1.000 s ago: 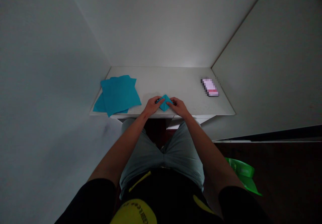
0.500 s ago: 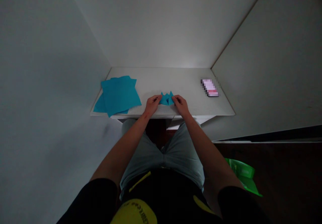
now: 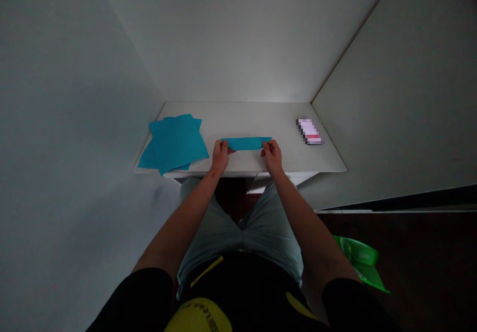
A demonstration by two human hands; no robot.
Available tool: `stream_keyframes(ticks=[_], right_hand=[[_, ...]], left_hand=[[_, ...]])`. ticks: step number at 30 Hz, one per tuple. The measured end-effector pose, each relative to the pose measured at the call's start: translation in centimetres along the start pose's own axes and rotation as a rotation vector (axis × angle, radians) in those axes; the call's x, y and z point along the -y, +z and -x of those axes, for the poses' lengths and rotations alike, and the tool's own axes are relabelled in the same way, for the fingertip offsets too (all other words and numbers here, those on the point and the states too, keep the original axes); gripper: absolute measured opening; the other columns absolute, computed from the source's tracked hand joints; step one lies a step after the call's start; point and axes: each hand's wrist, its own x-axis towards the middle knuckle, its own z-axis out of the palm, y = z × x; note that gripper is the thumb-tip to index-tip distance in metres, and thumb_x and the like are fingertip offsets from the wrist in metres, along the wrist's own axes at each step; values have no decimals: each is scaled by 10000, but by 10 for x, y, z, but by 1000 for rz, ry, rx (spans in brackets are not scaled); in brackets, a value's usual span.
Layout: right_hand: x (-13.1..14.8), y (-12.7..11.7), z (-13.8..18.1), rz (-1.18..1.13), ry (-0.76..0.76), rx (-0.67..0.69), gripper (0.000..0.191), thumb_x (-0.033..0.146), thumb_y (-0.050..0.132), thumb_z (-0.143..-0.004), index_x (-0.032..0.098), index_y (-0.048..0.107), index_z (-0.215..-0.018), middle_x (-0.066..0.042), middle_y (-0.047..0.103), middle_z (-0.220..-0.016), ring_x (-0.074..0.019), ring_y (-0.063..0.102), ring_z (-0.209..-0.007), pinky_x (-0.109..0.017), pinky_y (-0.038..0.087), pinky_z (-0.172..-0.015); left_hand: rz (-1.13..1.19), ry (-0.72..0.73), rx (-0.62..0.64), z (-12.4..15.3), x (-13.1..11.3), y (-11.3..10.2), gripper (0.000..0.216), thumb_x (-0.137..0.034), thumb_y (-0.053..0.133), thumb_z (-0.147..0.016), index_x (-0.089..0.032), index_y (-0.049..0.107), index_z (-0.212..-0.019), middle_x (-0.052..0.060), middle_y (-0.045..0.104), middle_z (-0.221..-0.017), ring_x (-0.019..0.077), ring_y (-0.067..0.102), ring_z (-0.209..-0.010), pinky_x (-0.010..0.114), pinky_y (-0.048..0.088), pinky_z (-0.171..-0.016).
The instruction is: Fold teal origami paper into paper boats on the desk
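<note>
A folded blue paper [image 3: 246, 143] is stretched into a long flat strip over the white table [image 3: 261, 118]. My left hand [image 3: 220, 154] pinches its left end and my right hand [image 3: 273, 154] pinches its right end. Both hands are closed on the paper, near the table's front edge. A loose stack of blue paper sheets [image 3: 175, 141] lies on the table's left side, apart from my left hand.
A pink and white blurred flat object [image 3: 310, 130] lies at the table's right, near the wall. White walls close the table in on the left, back and right. A green object [image 3: 359, 262] sits on the dark floor at my right.
The blue paper was a small folded shape between my close-set hands. My hands have drawn apart and it now spans them as a long strip.
</note>
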Motion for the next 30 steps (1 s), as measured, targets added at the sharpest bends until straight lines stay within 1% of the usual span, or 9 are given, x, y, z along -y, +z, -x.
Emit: stream_keyframes(ticks=[5,8,12,14,19,23,25,28,30], right_hand=[[2,2,1,15,6,24,497,767,595,-905,291,451,-902,67,501,-660,-161,546,-599,-310,491,-630],[4,2,2,-18,17,82,541,792,675,-832,281,501,-871,51,544,-671,-166,559,-624,-315,500,-631],[6,0,4,30,30,227,566,774,793,-725,248,591,-771,4,617,-691,-198,594,-702,-339,505,-655],[6,-2,4,71,24,240,561,761,807,-723,239,603,-720,-3,621,-675,-202,589,-700,-340,496,-655],[8,-4,4,91,45,186,611,851,686,-790,248,594,-750,-9,628,-645,-185,530,-608,-333,462,-611],[9,-3,6,180,17,152,652,887,515,-895,255,580,-751,-32,658,-687,-202,578,-665,-342,497,-698],[8,-3,6,221,-7,116,646,873,491,-919,254,578,-755,-36,658,-710,-208,596,-702,-342,499,-725],[5,-2,6,259,-52,81,578,814,524,-936,256,564,-793,-23,634,-722,-208,583,-710,-335,480,-703],[3,0,6,304,-73,89,515,749,555,-952,261,536,-790,-5,597,-696,-199,556,-690,-326,456,-681]], left_hand=[[-90,20,120,6,-16,-5,531,-590,905,-740,-200,724,-1052,51,767,-963,197,708,-880,356,632,-825],[-138,25,196,9,-23,-8,517,-549,915,-721,-192,805,-1079,61,803,-984,222,722,-893,367,617,-819],[-146,37,218,9,-21,-9,409,-545,892,-746,-198,837,-957,55,811,-947,244,732,-909,380,616,-825],[-149,37,219,7,-17,-9,398,-559,876,-765,-201,833,-934,46,803,-915,241,726,-895,366,608,-804],[-228,29,103,4,-12,-10,485,-669,760,-863,-191,747,-778,11,701,-723,193,649,-741,309,531,-694],[-294,44,-54,0,-12,-13,544,-715,665,-935,-217,650,-717,-2,603,-634,178,593,-674,294,481,-643],[-292,93,-123,0,-15,-15,496,-686,614,-987,-219,682,-838,15,634,-707,188,621,-731,301,504,-697],[-346,257,-245,8,-22,-19,406,-586,558,-1056,-209,696,-1112,104,709,-1044,236,671,-999,357,548,-906],[-481,397,-193,20,-28,-19,368,-505,530,-1084,-208,690,-1231,156,687,-1250,285,637,-1204,437,506,-1088]])
